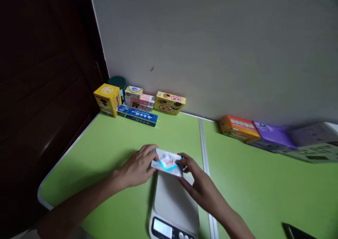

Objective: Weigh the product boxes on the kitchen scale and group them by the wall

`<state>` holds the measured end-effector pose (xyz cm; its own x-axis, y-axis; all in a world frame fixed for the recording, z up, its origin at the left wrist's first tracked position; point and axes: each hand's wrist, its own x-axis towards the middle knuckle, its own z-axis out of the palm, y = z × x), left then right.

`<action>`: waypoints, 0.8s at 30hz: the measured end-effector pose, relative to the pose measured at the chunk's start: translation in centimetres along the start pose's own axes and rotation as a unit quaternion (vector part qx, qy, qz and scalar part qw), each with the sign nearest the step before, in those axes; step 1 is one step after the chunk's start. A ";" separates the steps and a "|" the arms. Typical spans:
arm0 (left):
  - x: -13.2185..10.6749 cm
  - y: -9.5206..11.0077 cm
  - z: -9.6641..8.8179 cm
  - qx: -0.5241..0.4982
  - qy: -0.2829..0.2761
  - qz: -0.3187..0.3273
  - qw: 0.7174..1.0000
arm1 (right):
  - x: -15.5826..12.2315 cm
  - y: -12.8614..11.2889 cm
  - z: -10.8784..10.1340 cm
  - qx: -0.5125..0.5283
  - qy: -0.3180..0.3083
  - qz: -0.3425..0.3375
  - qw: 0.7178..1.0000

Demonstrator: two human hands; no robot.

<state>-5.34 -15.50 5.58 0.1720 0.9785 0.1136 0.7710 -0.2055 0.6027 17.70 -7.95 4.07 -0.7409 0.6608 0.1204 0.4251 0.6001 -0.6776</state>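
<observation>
Between both hands is a small white box (167, 161) with a shiny blue band and a shield-shaped logo. My left hand (142, 164) grips its left end, fingers on the top and side. At the right end, my right hand (194, 177) has its thumb and fingers closed on the box. The box is over the far end of a white kitchen scale (175, 200); whether it touches the plate cannot be made out. The scale's lit display (162, 228) and buttons face me, its digits too faint to read.
Along the wall at left stand a yellow box (107, 99), a dark green container (117, 82), a blue toothpaste box (138, 115), a pink box (142, 101) and a yellow snack box (170, 103). Orange (239, 128) and purple (274, 136) boxes line the right. A dark object (297, 231) lies front right.
</observation>
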 end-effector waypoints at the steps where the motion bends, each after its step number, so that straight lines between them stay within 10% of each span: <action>1: 0.5 -0.6 -0.6 0.011 0.052 -0.007 0.999 | 2.1 -0.2 0.0 0.006 0.018 -0.013 1.000; 5: 3.6 -3.1 -2.2 0.054 0.213 -0.010 0.975 | 12.4 -1.2 0.1 0.012 0.098 -0.064 0.993; 13: 13.2 -10.8 -4.6 0.112 0.259 -0.026 0.959 | 30.2 -1.4 0.4 -0.010 0.124 -0.074 0.989; 24: 18.0 -17.1 -5.9 0.152 0.263 -0.065 0.951 | 37.5 1.8 1.9 -0.010 0.098 -0.033 0.995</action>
<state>-19.05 5.74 1.96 -0.2051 0.8525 0.4808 0.9200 0.0003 0.3919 -10.34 17.07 5.99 -0.6520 0.6942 0.3049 0.3904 0.6521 -0.6499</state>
